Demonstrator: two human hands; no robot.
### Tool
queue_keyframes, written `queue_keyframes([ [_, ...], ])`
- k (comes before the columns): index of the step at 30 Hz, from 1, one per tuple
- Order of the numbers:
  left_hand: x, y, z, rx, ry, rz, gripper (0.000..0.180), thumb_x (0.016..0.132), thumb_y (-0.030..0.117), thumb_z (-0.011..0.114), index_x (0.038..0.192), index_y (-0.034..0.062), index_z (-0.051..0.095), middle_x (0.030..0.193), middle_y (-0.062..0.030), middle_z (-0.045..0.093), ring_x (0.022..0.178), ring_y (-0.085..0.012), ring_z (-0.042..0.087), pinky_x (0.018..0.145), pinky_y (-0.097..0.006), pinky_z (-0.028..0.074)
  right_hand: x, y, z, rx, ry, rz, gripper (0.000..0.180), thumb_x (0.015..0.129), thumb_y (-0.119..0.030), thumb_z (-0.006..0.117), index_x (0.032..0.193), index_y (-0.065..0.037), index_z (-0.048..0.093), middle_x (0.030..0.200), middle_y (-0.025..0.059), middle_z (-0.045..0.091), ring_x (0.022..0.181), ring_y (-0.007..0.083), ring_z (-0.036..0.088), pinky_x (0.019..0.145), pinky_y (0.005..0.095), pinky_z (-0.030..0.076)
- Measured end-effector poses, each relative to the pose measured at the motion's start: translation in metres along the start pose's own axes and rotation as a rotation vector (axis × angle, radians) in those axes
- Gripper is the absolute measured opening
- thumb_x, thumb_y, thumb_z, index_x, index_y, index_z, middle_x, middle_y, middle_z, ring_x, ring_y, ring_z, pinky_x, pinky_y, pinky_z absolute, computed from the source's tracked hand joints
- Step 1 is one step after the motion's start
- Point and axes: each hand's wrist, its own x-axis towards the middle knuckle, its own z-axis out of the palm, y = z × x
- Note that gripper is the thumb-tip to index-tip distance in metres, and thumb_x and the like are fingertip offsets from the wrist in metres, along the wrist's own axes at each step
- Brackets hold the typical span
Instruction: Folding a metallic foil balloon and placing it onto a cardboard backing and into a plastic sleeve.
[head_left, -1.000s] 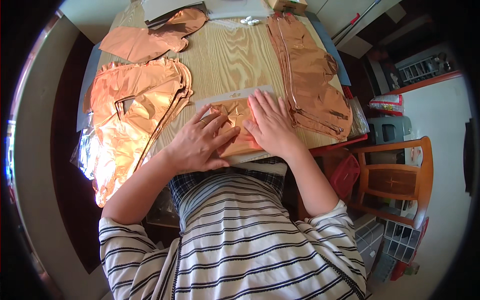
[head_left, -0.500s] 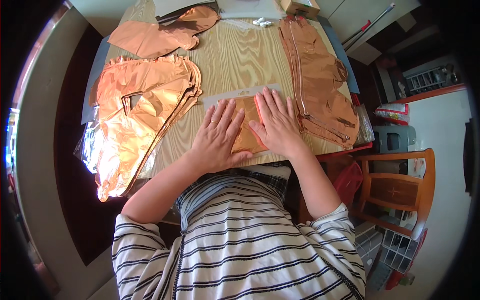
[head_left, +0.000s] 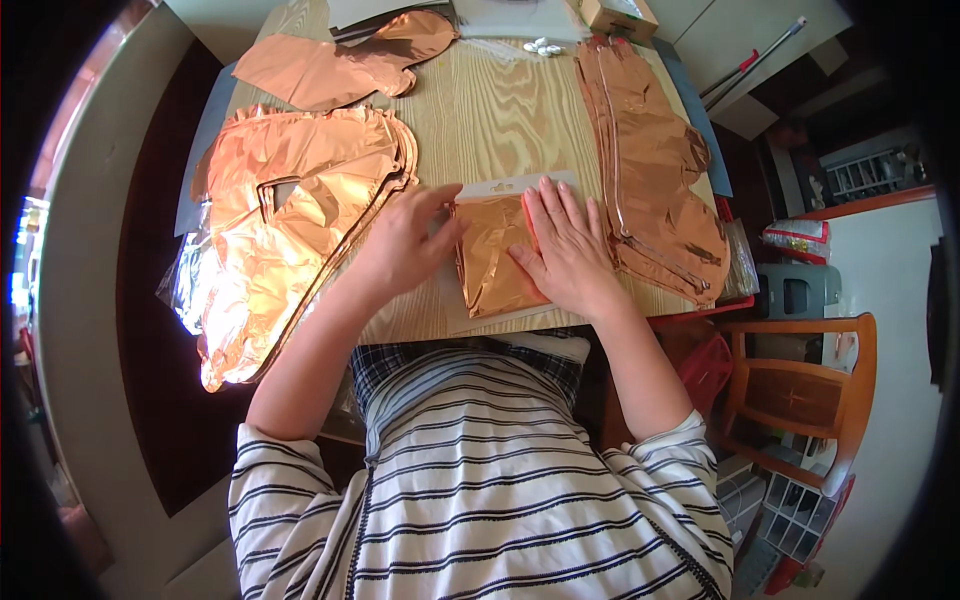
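Note:
A flat packet (head_left: 492,255) lies at the table's near edge, with folded copper-coloured foil in it. Along its far side runs a pale strip (head_left: 480,189) with a small hanging hole. My right hand (head_left: 572,245) rests flat over the packet's right side, fingers stretched out; a bit of orange shows beside them. At the packet's left edge, my left hand (head_left: 405,245) is lifted with bent fingers and the thumb apart. It holds nothing that I can see, and its fingertips are near the far left corner.
Large copper foil balloons, flat and uninflated, lie at the left (head_left: 300,200), the far left (head_left: 330,72) and the right (head_left: 650,160). Small white pieces (head_left: 543,47) and a cardboard box (head_left: 618,18) sit at the back. A wooden chair (head_left: 800,390) stands at the right.
My left hand has come up off the packet and moved left, its fingers now bent, uncovering the foil. The right hand stays flat on the packet. The whole view has shifted slightly.

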Motion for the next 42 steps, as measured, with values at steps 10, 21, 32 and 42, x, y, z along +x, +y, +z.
queue_keyframes([
  [10,0.039,-0.005,-0.007,0.101,-0.164,-0.154,0.044,0.092,0.023,0.071,0.124,-0.0053,0.062,0.092,-0.0153,0.076,0.085,-0.0242,0.072,0.079,-0.036,0.055,0.002,0.001,-0.007,0.013,-0.031,-0.061,0.077,0.101,-0.050,0.051,0.158,-0.003,0.030,0.167,0.0203,0.022,0.155,0.0363,0.018,0.124,0.0587,0.007],
  [21,0.017,0.007,0.005,0.082,-0.077,-0.129,0.036,0.094,0.020,0.065,0.122,-0.0023,0.062,0.090,-0.0171,0.075,0.084,-0.0283,0.073,0.077,-0.039,0.056,-0.004,0.011,-0.005,0.024,-0.027,-0.111,0.078,0.101,-0.055,0.050,0.160,-0.008,0.030,0.167,0.0207,0.020,0.155,0.0383,0.017,0.124,0.0572,0.008],
  [32,0.001,0.024,0.022,0.524,-0.036,-0.230,0.043,0.092,0.028,0.067,0.127,0.0054,0.059,0.095,-0.0171,0.071,0.093,-0.0326,0.070,0.089,-0.052,0.048,-0.014,0.007,-0.001,0.021,0.005,-0.080,0.081,0.100,-0.054,0.053,0.159,-0.004,0.030,0.166,0.0234,0.022,0.154,0.0396,0.018,0.124,0.0595,0.010],
  [42,-0.040,0.019,0.095,0.516,0.192,0.282,0.088,0.094,0.058,0.057,0.151,-0.0060,0.038,0.159,-0.0298,0.032,0.151,-0.0448,0.026,0.122,-0.057,0.019,-0.014,0.011,0.002,0.016,0.060,-0.118,0.080,0.099,-0.056,0.052,0.157,-0.005,0.033,0.164,0.0240,0.026,0.152,0.0422,0.023,0.121,0.0630,0.014],
])
